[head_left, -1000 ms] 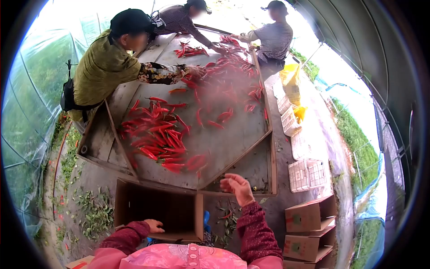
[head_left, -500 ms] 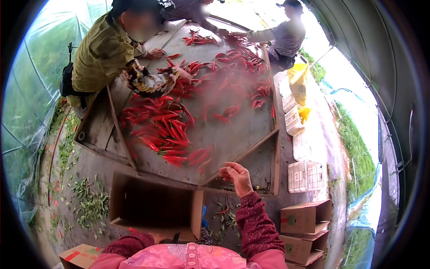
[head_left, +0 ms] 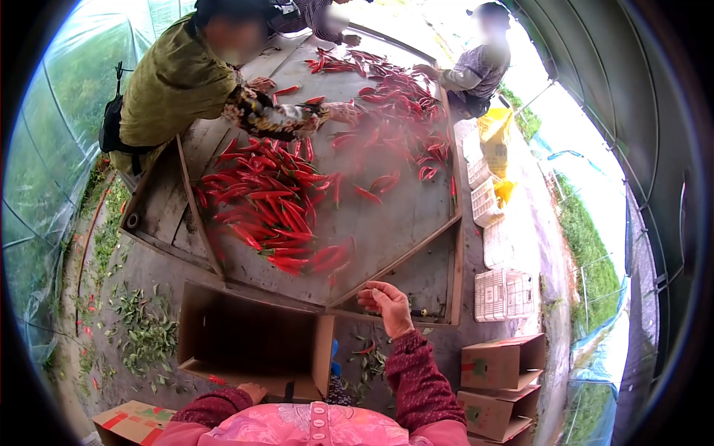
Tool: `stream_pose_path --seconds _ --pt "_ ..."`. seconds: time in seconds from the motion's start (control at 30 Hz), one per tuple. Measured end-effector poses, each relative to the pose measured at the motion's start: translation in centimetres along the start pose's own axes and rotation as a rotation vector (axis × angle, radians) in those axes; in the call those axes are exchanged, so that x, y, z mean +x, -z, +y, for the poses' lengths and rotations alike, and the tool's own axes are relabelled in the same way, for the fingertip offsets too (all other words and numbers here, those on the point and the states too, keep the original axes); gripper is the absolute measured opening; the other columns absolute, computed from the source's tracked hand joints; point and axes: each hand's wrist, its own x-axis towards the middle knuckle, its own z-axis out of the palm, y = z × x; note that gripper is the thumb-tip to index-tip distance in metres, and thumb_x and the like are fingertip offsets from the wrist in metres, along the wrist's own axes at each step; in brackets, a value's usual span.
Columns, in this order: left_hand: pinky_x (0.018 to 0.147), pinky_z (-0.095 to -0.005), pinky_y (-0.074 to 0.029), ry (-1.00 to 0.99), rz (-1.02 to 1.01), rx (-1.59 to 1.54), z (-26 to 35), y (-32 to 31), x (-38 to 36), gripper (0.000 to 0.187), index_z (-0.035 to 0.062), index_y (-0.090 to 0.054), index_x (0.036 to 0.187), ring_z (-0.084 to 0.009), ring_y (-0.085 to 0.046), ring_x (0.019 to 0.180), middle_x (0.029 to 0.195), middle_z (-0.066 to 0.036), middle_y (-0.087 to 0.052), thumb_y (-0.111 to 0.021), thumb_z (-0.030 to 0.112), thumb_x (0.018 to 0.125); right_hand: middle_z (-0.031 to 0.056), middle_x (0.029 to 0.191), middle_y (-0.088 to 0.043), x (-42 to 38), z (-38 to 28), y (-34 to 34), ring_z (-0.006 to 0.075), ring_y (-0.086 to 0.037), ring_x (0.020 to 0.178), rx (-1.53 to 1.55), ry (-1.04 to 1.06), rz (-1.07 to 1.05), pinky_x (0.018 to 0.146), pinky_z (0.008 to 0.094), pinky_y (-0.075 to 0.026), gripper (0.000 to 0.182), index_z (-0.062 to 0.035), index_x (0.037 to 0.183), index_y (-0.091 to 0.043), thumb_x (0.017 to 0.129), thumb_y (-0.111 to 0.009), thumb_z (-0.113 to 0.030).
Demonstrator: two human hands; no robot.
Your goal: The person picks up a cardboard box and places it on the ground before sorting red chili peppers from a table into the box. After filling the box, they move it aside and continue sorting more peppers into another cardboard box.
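My right hand [head_left: 387,306] hovers over the near edge of the table [head_left: 372,238], its fingers loosely bent and somewhat apart, with nothing visible in them. Low in the view, my left hand [head_left: 253,391] is at the lower flap of an open cardboard box [head_left: 325,353]; its fingers are too small and partly hidden to show a grip. The box's dark inside faces up by the table edge. Beyond it, a heap of long red chili peppers [head_left: 271,197] covers the table's left middle. More loose chilies [head_left: 405,97] spread toward the far right, partly blurred by a haze.
A person in an olive jacket [head_left: 175,82] leans over the table from the left. Other people stand at the far side and far right [head_left: 483,67]. White crates [head_left: 506,295] line the right, with cardboard boxes [head_left: 494,364] stacked nearer. Cut leaves [head_left: 145,334] litter the ground.
The arm of the person in olive has reached farther right across the chilies. The far-right person has drawn their arm back. My right hand has shifted slightly left and down; more of my left hand shows.
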Motion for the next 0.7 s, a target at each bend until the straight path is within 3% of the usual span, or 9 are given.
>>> stream_pose_path --seconds 0.37,0.7 --pt "0.08 -0.0423 -0.049 -0.039 -0.017 0.024 -0.2 -0.1 0.6 0.026 0.0103 -0.062 0.101 -0.032 -0.059 0.097 0.103 -0.017 -0.062 -0.044 0.018 0.084 0.0089 0.092 -0.065 -0.7 0.2 0.5 0.0151 -0.062 0.08 0.042 -0.036 0.046 0.069 0.0249 -0.048 0.022 -0.0013 0.106 -0.057 0.089 -0.048 -0.011" --pt "0.078 -0.0437 -0.05 -0.002 -0.08 0.008 -0.3 0.8 0.7 0.028 0.0093 -0.063 0.101 -0.0319 -0.06 0.096 0.102 -0.016 -0.062 -0.053 0.021 0.078 0.01 0.093 -0.065 0.4 1.8 0.9 0.0169 -0.063 0.079 0.057 -0.039 0.035 0.067 0.0265 -0.05 0.02 -0.0028 0.107 -0.057 0.091 -0.046 -0.01"
